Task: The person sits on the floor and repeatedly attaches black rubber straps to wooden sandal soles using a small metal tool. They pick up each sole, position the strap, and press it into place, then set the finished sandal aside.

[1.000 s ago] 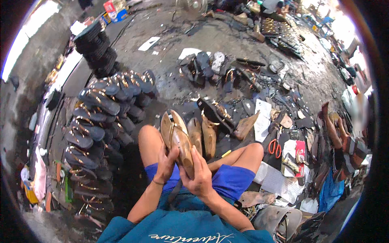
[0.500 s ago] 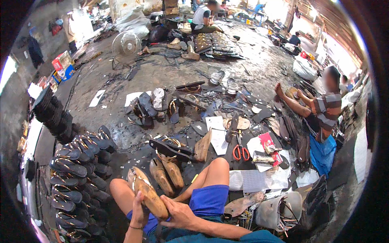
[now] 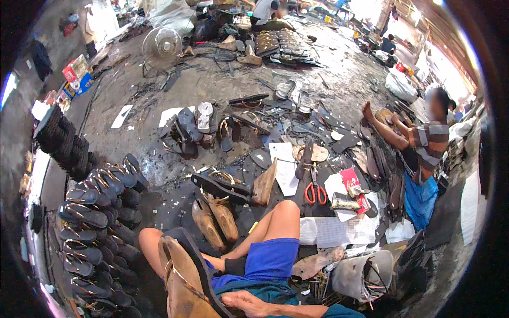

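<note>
Close in front of me at the lower left stands a wooden shoe last (image 3: pixel 183 286), tilted up, with a thin gold strap across it and a dark sole (image 3: pixel 197 259) along its right and upper edge. My right hand (image 3: pixel 248 303) is closed on the sole's right edge, its thumb pressed there. My left hand does not show; the last hides that area. Beyond my bent legs a pair of wooden lasts (image 3: pixel 214 222) lies on the floor beside black sandals (image 3: pixel 222 188) with gold straps. Another wooden block (image 3: pixel 263 183) leans next to them.
Rows of finished black sandals (image 3: pixel 87 214) and a stack of dark soles (image 3: pixel 61 140) stand at my left. Orange-handled scissors (image 3: pixel 315 192), papers (image 3: pixel 339 231) and a grey tool bucket (image 3: pixel 360 278) are at my right. A seated person (image 3: pixel 424 138) works further right; a fan (image 3: pixel 162 47) stands far back.
The wooden last has come up closer to me and turned, showing a dark sole along its edge. My left hand, earlier on the last, has gone out of sight. My right hand has moved lower.
</note>
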A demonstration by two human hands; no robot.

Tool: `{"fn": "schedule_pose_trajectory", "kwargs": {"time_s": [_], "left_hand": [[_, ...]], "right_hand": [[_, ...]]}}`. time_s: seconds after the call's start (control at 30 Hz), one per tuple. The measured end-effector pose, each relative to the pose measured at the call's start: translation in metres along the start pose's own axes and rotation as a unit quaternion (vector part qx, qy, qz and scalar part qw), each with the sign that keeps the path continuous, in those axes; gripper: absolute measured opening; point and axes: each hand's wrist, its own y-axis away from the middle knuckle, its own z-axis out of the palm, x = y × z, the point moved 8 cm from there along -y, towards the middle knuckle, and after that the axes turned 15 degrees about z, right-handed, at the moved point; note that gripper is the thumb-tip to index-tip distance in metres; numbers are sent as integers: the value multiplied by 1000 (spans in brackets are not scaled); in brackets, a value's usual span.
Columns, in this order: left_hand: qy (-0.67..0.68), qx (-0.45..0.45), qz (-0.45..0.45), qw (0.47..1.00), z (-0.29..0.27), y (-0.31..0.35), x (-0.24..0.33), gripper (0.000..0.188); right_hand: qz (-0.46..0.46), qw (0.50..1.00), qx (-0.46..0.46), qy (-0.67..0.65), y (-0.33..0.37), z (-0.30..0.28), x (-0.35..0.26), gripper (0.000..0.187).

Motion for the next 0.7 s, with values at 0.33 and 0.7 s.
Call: {"fn": "schedule_pose_trajectory", "kwargs": {"time_s": [0.33,0.7], "left_hand": [[-125,76,224,964,7,-32,62,121],[-483,-70,224,843,44,-18,56,103]], "right_hand": [[-171,973,81,135,27,39,-166,73],[-82,997,6,9,28,50,-156,99]]}}
